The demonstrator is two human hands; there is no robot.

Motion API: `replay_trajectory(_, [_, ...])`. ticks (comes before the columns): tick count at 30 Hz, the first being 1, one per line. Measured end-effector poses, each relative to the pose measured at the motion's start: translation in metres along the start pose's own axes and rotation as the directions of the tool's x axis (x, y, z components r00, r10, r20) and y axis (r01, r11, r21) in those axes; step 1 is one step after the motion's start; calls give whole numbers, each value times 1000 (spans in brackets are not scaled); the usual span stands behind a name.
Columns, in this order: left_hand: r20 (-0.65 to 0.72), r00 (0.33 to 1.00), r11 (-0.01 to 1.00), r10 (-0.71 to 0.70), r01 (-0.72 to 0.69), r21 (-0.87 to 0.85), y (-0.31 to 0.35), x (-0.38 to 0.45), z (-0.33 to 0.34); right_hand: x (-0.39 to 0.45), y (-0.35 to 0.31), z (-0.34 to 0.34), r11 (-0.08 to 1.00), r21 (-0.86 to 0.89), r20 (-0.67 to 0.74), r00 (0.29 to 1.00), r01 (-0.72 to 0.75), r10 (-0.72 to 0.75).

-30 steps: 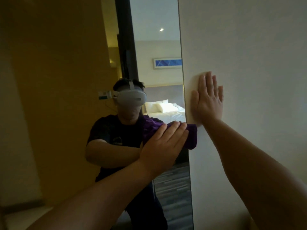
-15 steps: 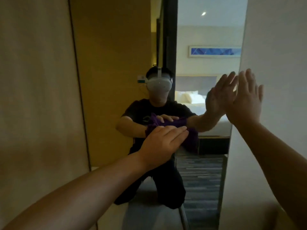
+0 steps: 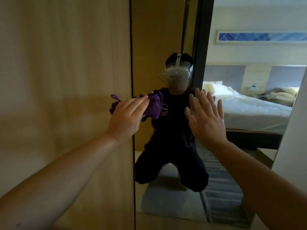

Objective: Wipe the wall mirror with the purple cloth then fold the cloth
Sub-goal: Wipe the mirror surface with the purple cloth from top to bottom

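The tall wall mirror (image 3: 232, 146) fills the middle and right of the head view, framed by a wooden panel on its left. My left hand (image 3: 126, 118) presses the bunched purple cloth (image 3: 154, 107) against the mirror's left edge, partly over the panel; a small loop sticks out of the cloth at the left. My right hand (image 3: 207, 117) lies flat on the glass with its fingers spread, holding nothing. The mirror reflects a kneeling person in dark clothes with a white headset.
A wooden wall panel (image 3: 66, 97) stands to the left of the mirror. A white wall (image 3: 297, 146) borders it on the right. The glass reflects a bed with white sheets, a blue picture and a striped carpet.
My left hand has slid the cloth leftwards across the glass to the mirror's left edge. My right hand has shifted from the white wall onto the glass. The view has swung right.
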State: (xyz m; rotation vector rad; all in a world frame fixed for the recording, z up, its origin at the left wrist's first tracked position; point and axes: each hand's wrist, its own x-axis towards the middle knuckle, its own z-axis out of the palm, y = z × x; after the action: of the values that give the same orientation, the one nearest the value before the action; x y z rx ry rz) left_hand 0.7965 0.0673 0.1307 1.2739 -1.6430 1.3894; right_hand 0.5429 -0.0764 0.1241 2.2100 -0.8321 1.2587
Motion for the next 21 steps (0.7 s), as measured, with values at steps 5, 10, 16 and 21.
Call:
replay_trajectory(5, [-90,995,999,39,-37,22,-28,23,13,-6,-5,30,991,-134,25,1000,15,-12])
replay_trajectory(10, [-246,966,996,82,-69,62,-40,85,29,-7,5,50,971,-233,-18,998,46,-52])
replay_trajectory(16, [-300,940,985,164,-141,96,-31,135,34,-7,9,59,971,-228,-82,993,68,-89])
replay_trajectory(21, [-185,958,970,221,-195,149,-26,120,51,-7,9,62,979,-186,-152,983,79,-108])
